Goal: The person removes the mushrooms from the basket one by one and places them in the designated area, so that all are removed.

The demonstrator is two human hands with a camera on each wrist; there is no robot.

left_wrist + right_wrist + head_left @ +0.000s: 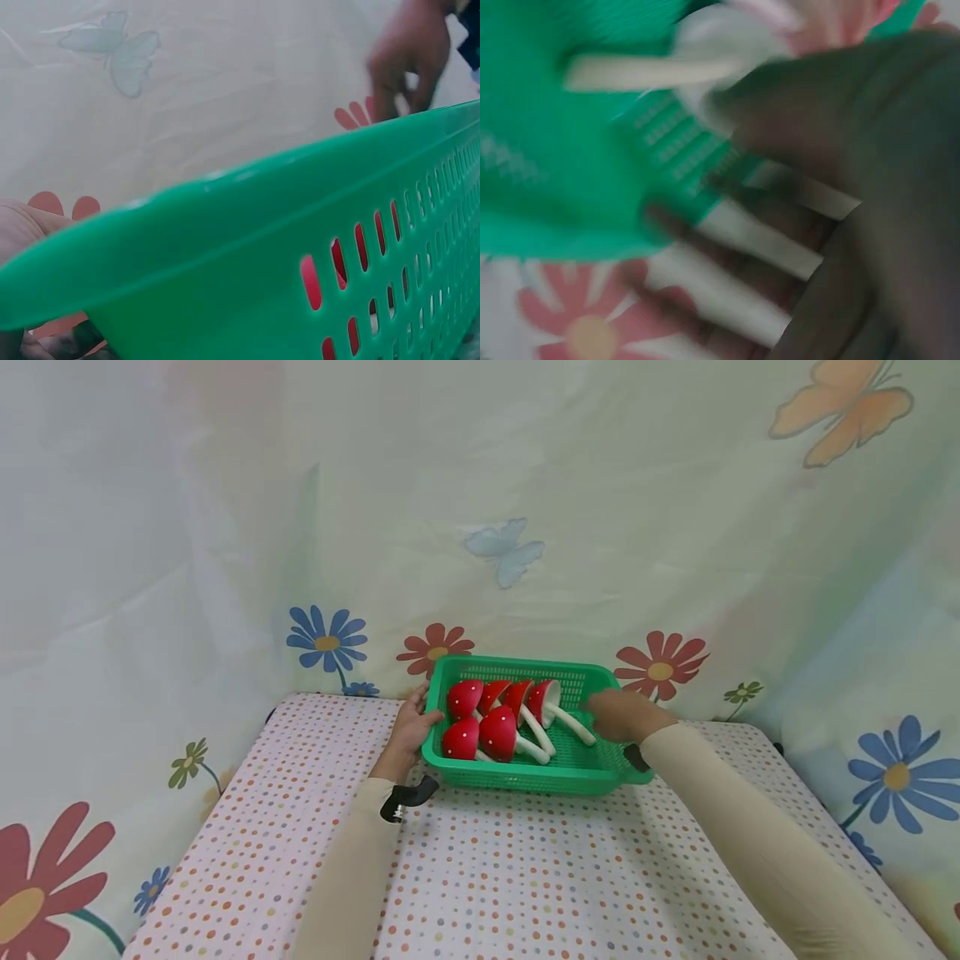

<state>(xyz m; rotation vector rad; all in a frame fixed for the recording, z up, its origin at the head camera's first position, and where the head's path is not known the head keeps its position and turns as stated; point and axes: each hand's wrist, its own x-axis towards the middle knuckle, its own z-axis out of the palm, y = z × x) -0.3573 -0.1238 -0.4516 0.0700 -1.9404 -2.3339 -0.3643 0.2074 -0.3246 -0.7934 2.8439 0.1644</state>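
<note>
A green plastic basket (525, 781) stands on the table, holding several toy mushrooms (498, 733) with red, white-dotted caps and white stems. My left hand (411, 728) grips the basket's left end, its thumb at the rim and the fingers along the outside; the left wrist view shows only bits of it beside the rim. Over the basket's right part is my right hand (618, 714), near the stem of the rightmost mushroom (572, 722). In the blurred right wrist view its fingers (727, 270) are spread, and the thumb overlaps the white underside of a cap.
The table (510, 877) has a dotted cover and extends in front of the basket. Right behind it hangs a cloth backdrop (375, 568) printed with flowers and butterflies. A dark band (408, 797) is around the left wrist.
</note>
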